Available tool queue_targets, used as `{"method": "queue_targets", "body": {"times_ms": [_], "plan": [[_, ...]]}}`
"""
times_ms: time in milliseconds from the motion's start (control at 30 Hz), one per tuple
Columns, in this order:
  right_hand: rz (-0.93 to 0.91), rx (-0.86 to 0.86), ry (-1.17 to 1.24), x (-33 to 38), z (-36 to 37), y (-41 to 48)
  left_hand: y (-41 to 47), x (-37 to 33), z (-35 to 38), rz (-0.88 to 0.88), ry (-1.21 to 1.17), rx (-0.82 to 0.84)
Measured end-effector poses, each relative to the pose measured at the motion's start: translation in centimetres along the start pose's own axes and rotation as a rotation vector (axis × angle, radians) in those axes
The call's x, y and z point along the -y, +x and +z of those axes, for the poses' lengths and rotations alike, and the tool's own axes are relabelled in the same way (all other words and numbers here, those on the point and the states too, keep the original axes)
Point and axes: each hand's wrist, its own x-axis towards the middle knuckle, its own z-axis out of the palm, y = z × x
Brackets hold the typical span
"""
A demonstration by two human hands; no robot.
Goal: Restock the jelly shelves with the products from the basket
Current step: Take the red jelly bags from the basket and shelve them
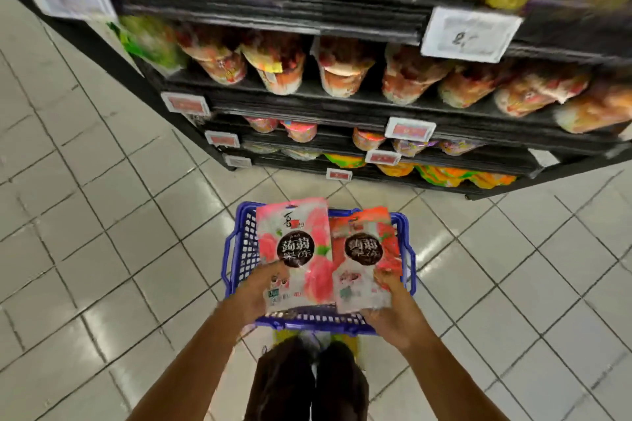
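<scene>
Dark trousers are showing at the bottom edge, with two bare forearms reaching forward on either side of them. Pale glossy floor tiles are filling the left side and running on under everything. One blue plastic basket is sitting on the tiles just ahead of the feet, short of the shelving. Above it, the left hand is gripping the lower corner of one pink jelly pouch, thumb curled over the front. Just beside it, edges meeting, one red jelly pouch is being pinched at its lower part by the right hand. That makes two pouches, one per hand. Black shelves are rising beyond in at least four tiers, blurred, carrying red, pink, orange and yellow packs and white price tags toward the right.
</scene>
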Motion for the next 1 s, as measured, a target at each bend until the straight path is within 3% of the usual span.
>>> {"method": "queue_targets", "body": {"times_ms": [67,200,300,433,667,800,1000], "plan": [[0.027,0.052,-0.033,1.4,2.8,-4.0,-5.0,-2.3,0.2,0.054,0.005,0.009],[-0.043,-0.018,-0.187,4.8,7.7,-11.2,-14.7,-6.3,1.1,0.185,0.074,0.022],[-0.174,0.049,-0.427,7.4,12.0,-16.8,-21.5,-9.3,1.8,0.400,0.116,0.041],[-0.321,0.207,-0.484,10.3,18.1,-22.5,-29.2,-13.3,2.2,0.562,0.154,0.067],[-0.801,0.242,-0.579,13.6,28.2,-30.3,-39.7,-19.6,2.5,0.873,0.084,0.109],[-0.929,0.322,-0.594,15.6,33.2,-33.1,-43.8,-23.7,1.0,1.025,0.107,0.152],[-1.193,0.313,-0.667,17.6,40.7,-35.6,-48.1,-31.4,-1.9,1.222,0.101,0.067]]}}
